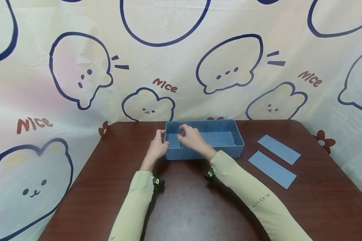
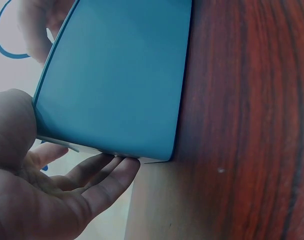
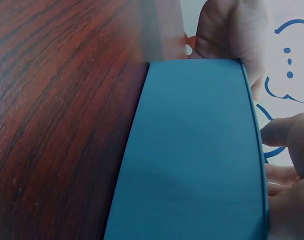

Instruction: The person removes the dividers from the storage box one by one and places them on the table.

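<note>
A long blue plastic storage box (image 1: 203,153) with an inside divider (image 1: 180,141) near its left end sits on the table. My left hand (image 1: 157,147) grips the box's left end, its fingers along the outer end wall and its thumb at the near corner of the rim. In the left wrist view, those fingers (image 2: 109,180) lie against the short wall. My right hand (image 1: 193,138) reaches over the near wall, thumb and index finger pinching the divider at its upper edge. From the right wrist, the box's near wall (image 3: 192,150) hides the fingertips' lower part.
Two flat blue rectangular panels, a far one (image 1: 279,149) and a nearer one (image 1: 272,169), lie slanted on the table right of the box. The brown wooden table (image 1: 181,207) ends at a curtain (image 1: 187,67) printed with cartoon bears behind the box.
</note>
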### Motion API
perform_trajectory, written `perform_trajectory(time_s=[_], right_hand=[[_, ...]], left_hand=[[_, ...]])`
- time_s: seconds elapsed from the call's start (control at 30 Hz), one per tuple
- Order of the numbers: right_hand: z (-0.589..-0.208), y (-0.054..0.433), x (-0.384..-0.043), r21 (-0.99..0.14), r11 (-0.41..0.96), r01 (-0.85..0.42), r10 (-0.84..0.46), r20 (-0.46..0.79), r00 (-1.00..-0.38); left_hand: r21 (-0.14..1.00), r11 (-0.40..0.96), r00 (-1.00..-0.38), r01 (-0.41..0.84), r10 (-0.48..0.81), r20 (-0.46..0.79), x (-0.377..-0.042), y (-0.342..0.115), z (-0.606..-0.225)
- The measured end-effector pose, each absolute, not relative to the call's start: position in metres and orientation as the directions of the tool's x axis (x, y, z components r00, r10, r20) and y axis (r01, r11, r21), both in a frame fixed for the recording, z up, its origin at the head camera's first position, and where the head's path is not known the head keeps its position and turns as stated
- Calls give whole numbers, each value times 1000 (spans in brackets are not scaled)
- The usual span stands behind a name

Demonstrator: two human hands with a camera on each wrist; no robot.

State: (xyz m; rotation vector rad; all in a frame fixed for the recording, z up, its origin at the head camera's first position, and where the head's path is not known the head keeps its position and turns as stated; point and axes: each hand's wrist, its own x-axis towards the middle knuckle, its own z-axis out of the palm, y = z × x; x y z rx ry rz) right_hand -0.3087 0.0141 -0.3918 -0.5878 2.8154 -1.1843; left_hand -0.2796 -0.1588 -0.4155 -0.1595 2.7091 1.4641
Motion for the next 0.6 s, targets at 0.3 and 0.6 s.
perform_trajectory(time_s=[0.3, 0.6], right_hand=[[-399, 10, -314, -671, 681, -293, -362, 40, -931], [-403, 8, -317, -637, 719, -277, -363, -4, -932]], left_hand=[[837, 533, -992, -126, -64, -109, -279, -159, -416], [830, 544, -992, -125, -67, -106, -279, -158, -416]])
